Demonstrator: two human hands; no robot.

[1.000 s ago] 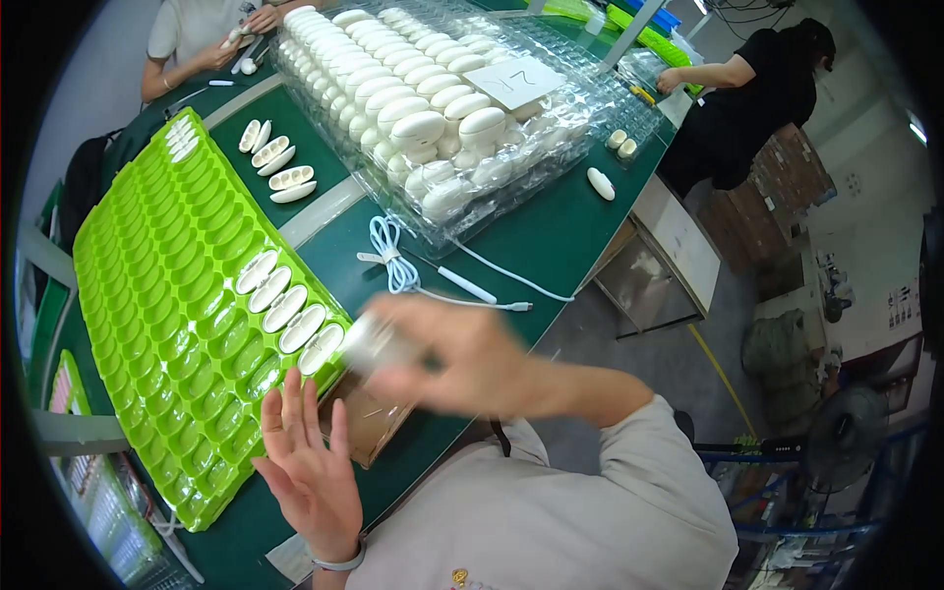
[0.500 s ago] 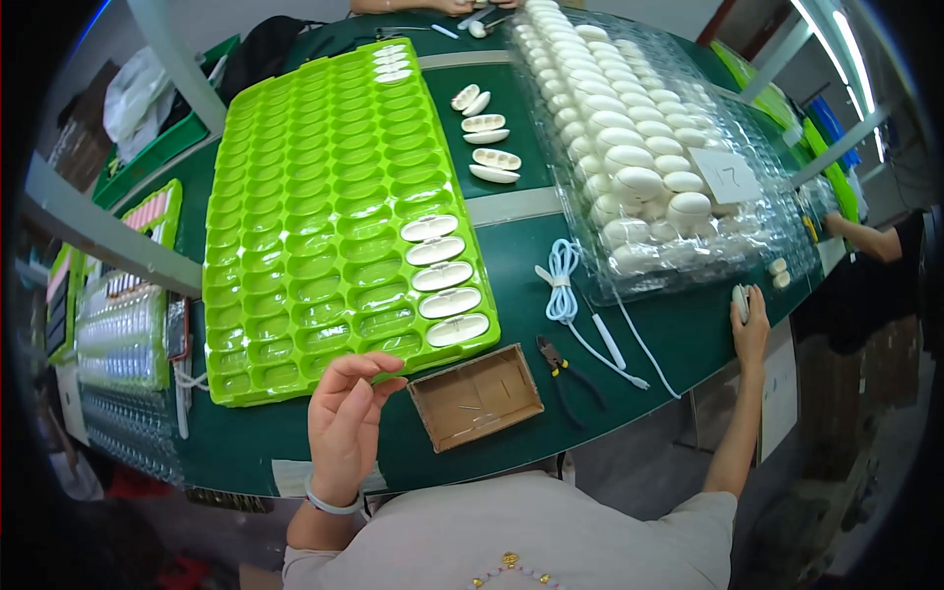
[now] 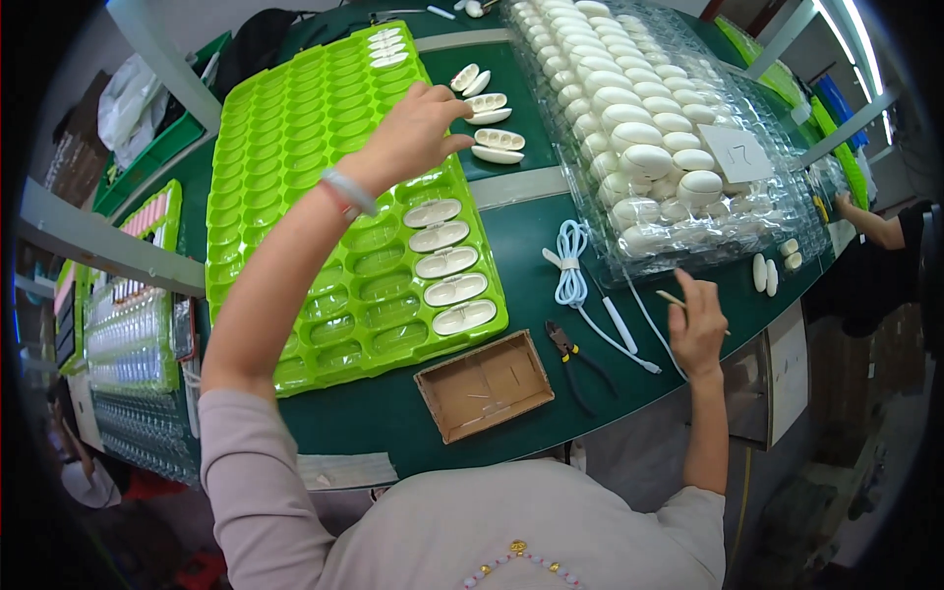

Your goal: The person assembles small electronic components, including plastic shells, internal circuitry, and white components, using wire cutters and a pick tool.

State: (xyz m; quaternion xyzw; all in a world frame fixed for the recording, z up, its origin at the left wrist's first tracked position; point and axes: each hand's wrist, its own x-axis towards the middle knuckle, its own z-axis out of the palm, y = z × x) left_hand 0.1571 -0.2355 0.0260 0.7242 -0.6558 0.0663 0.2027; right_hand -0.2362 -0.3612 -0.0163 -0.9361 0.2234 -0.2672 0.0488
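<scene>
My left hand (image 3: 418,133) reaches over the green tray (image 3: 295,128), thumb and fingers apart, with nothing visible in it. Its fingertips are beside several opened white oval cases (image 3: 499,146) with hollows inside. In my right hand (image 3: 696,329), near the table's front right, a thin pale stick (image 3: 673,299) is pinched and lies across the fingers. A white oval case (image 3: 765,275) in two halves rests to the right of that hand, beside small cream pieces (image 3: 791,254). White oval cases (image 3: 447,262) fill a few tray hollows at the right side.
A clear plastic tray stack of white ovals (image 3: 629,128) stands at the back right. On the green table are a coiled white cable (image 3: 570,265), cutting pliers (image 3: 578,364) and a cardboard box (image 3: 482,388). Metal posts (image 3: 108,236) rise at the left; another person's arm (image 3: 875,226) is at far right.
My left hand has moved up and away from the tray's near edge to the opened cases. My right hand has let go of a white case, shifted left and now holds a thin stick.
</scene>
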